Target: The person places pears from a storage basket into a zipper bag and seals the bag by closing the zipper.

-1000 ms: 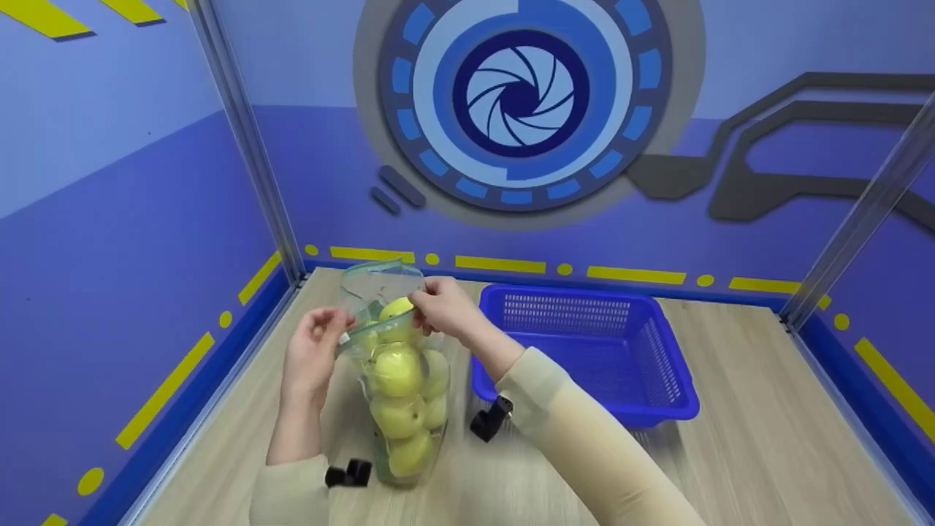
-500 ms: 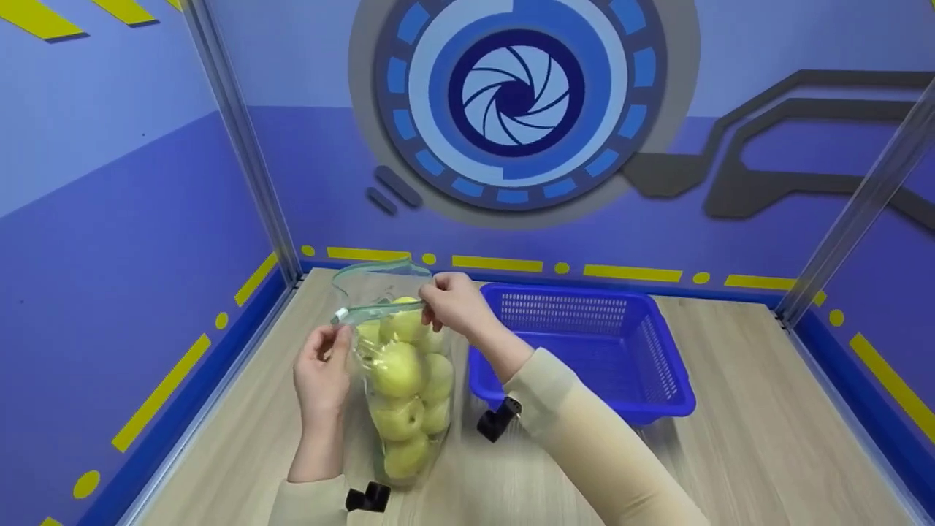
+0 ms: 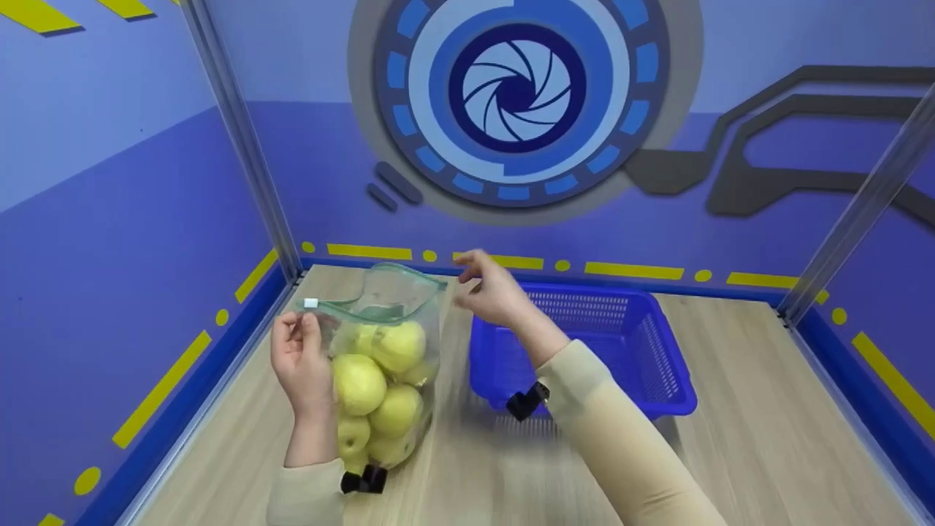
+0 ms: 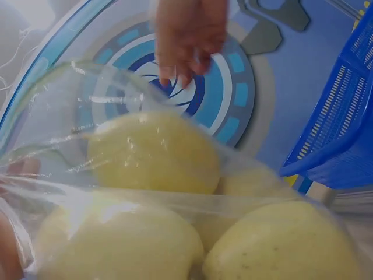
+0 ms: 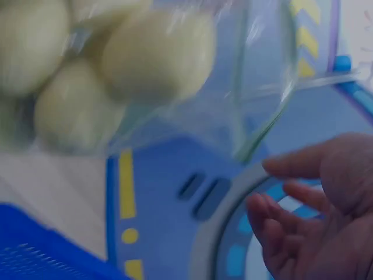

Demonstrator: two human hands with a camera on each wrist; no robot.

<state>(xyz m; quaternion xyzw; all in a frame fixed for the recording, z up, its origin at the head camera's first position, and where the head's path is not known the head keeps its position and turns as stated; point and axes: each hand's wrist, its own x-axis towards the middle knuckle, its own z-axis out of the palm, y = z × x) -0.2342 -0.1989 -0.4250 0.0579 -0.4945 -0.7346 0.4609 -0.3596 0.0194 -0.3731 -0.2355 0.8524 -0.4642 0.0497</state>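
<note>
A clear zip bag (image 3: 410, 294) with a green seal and a white slider (image 3: 311, 303) stands on the table, its mouth gaping. Several yellow-green, apple-like fruits (image 3: 359, 384) fill its lower part. My left hand (image 3: 303, 372) pinches the bag's upper left side just under the slider. In the left wrist view, its fingertips (image 4: 23, 169) show through the plastic. My right hand (image 3: 495, 291) hangs in the air just right of the bag's mouth, apart from it. Its loosely bent fingers hold nothing, as the right hand (image 5: 320, 210) in the right wrist view also shows.
A blue perforated plastic basket (image 3: 676, 358) stands on the wood-grain table (image 3: 738, 409) to the right of the bag, partly behind my right forearm. Blue printed panels (image 3: 314, 168) close off the back and both sides, with metal posts (image 3: 245, 139) at the corners.
My right hand has let go of the bag's rim and moved right and up. My left hand now grips the bag by the slider; the bag has turned and its mouth has widened leftward.
</note>
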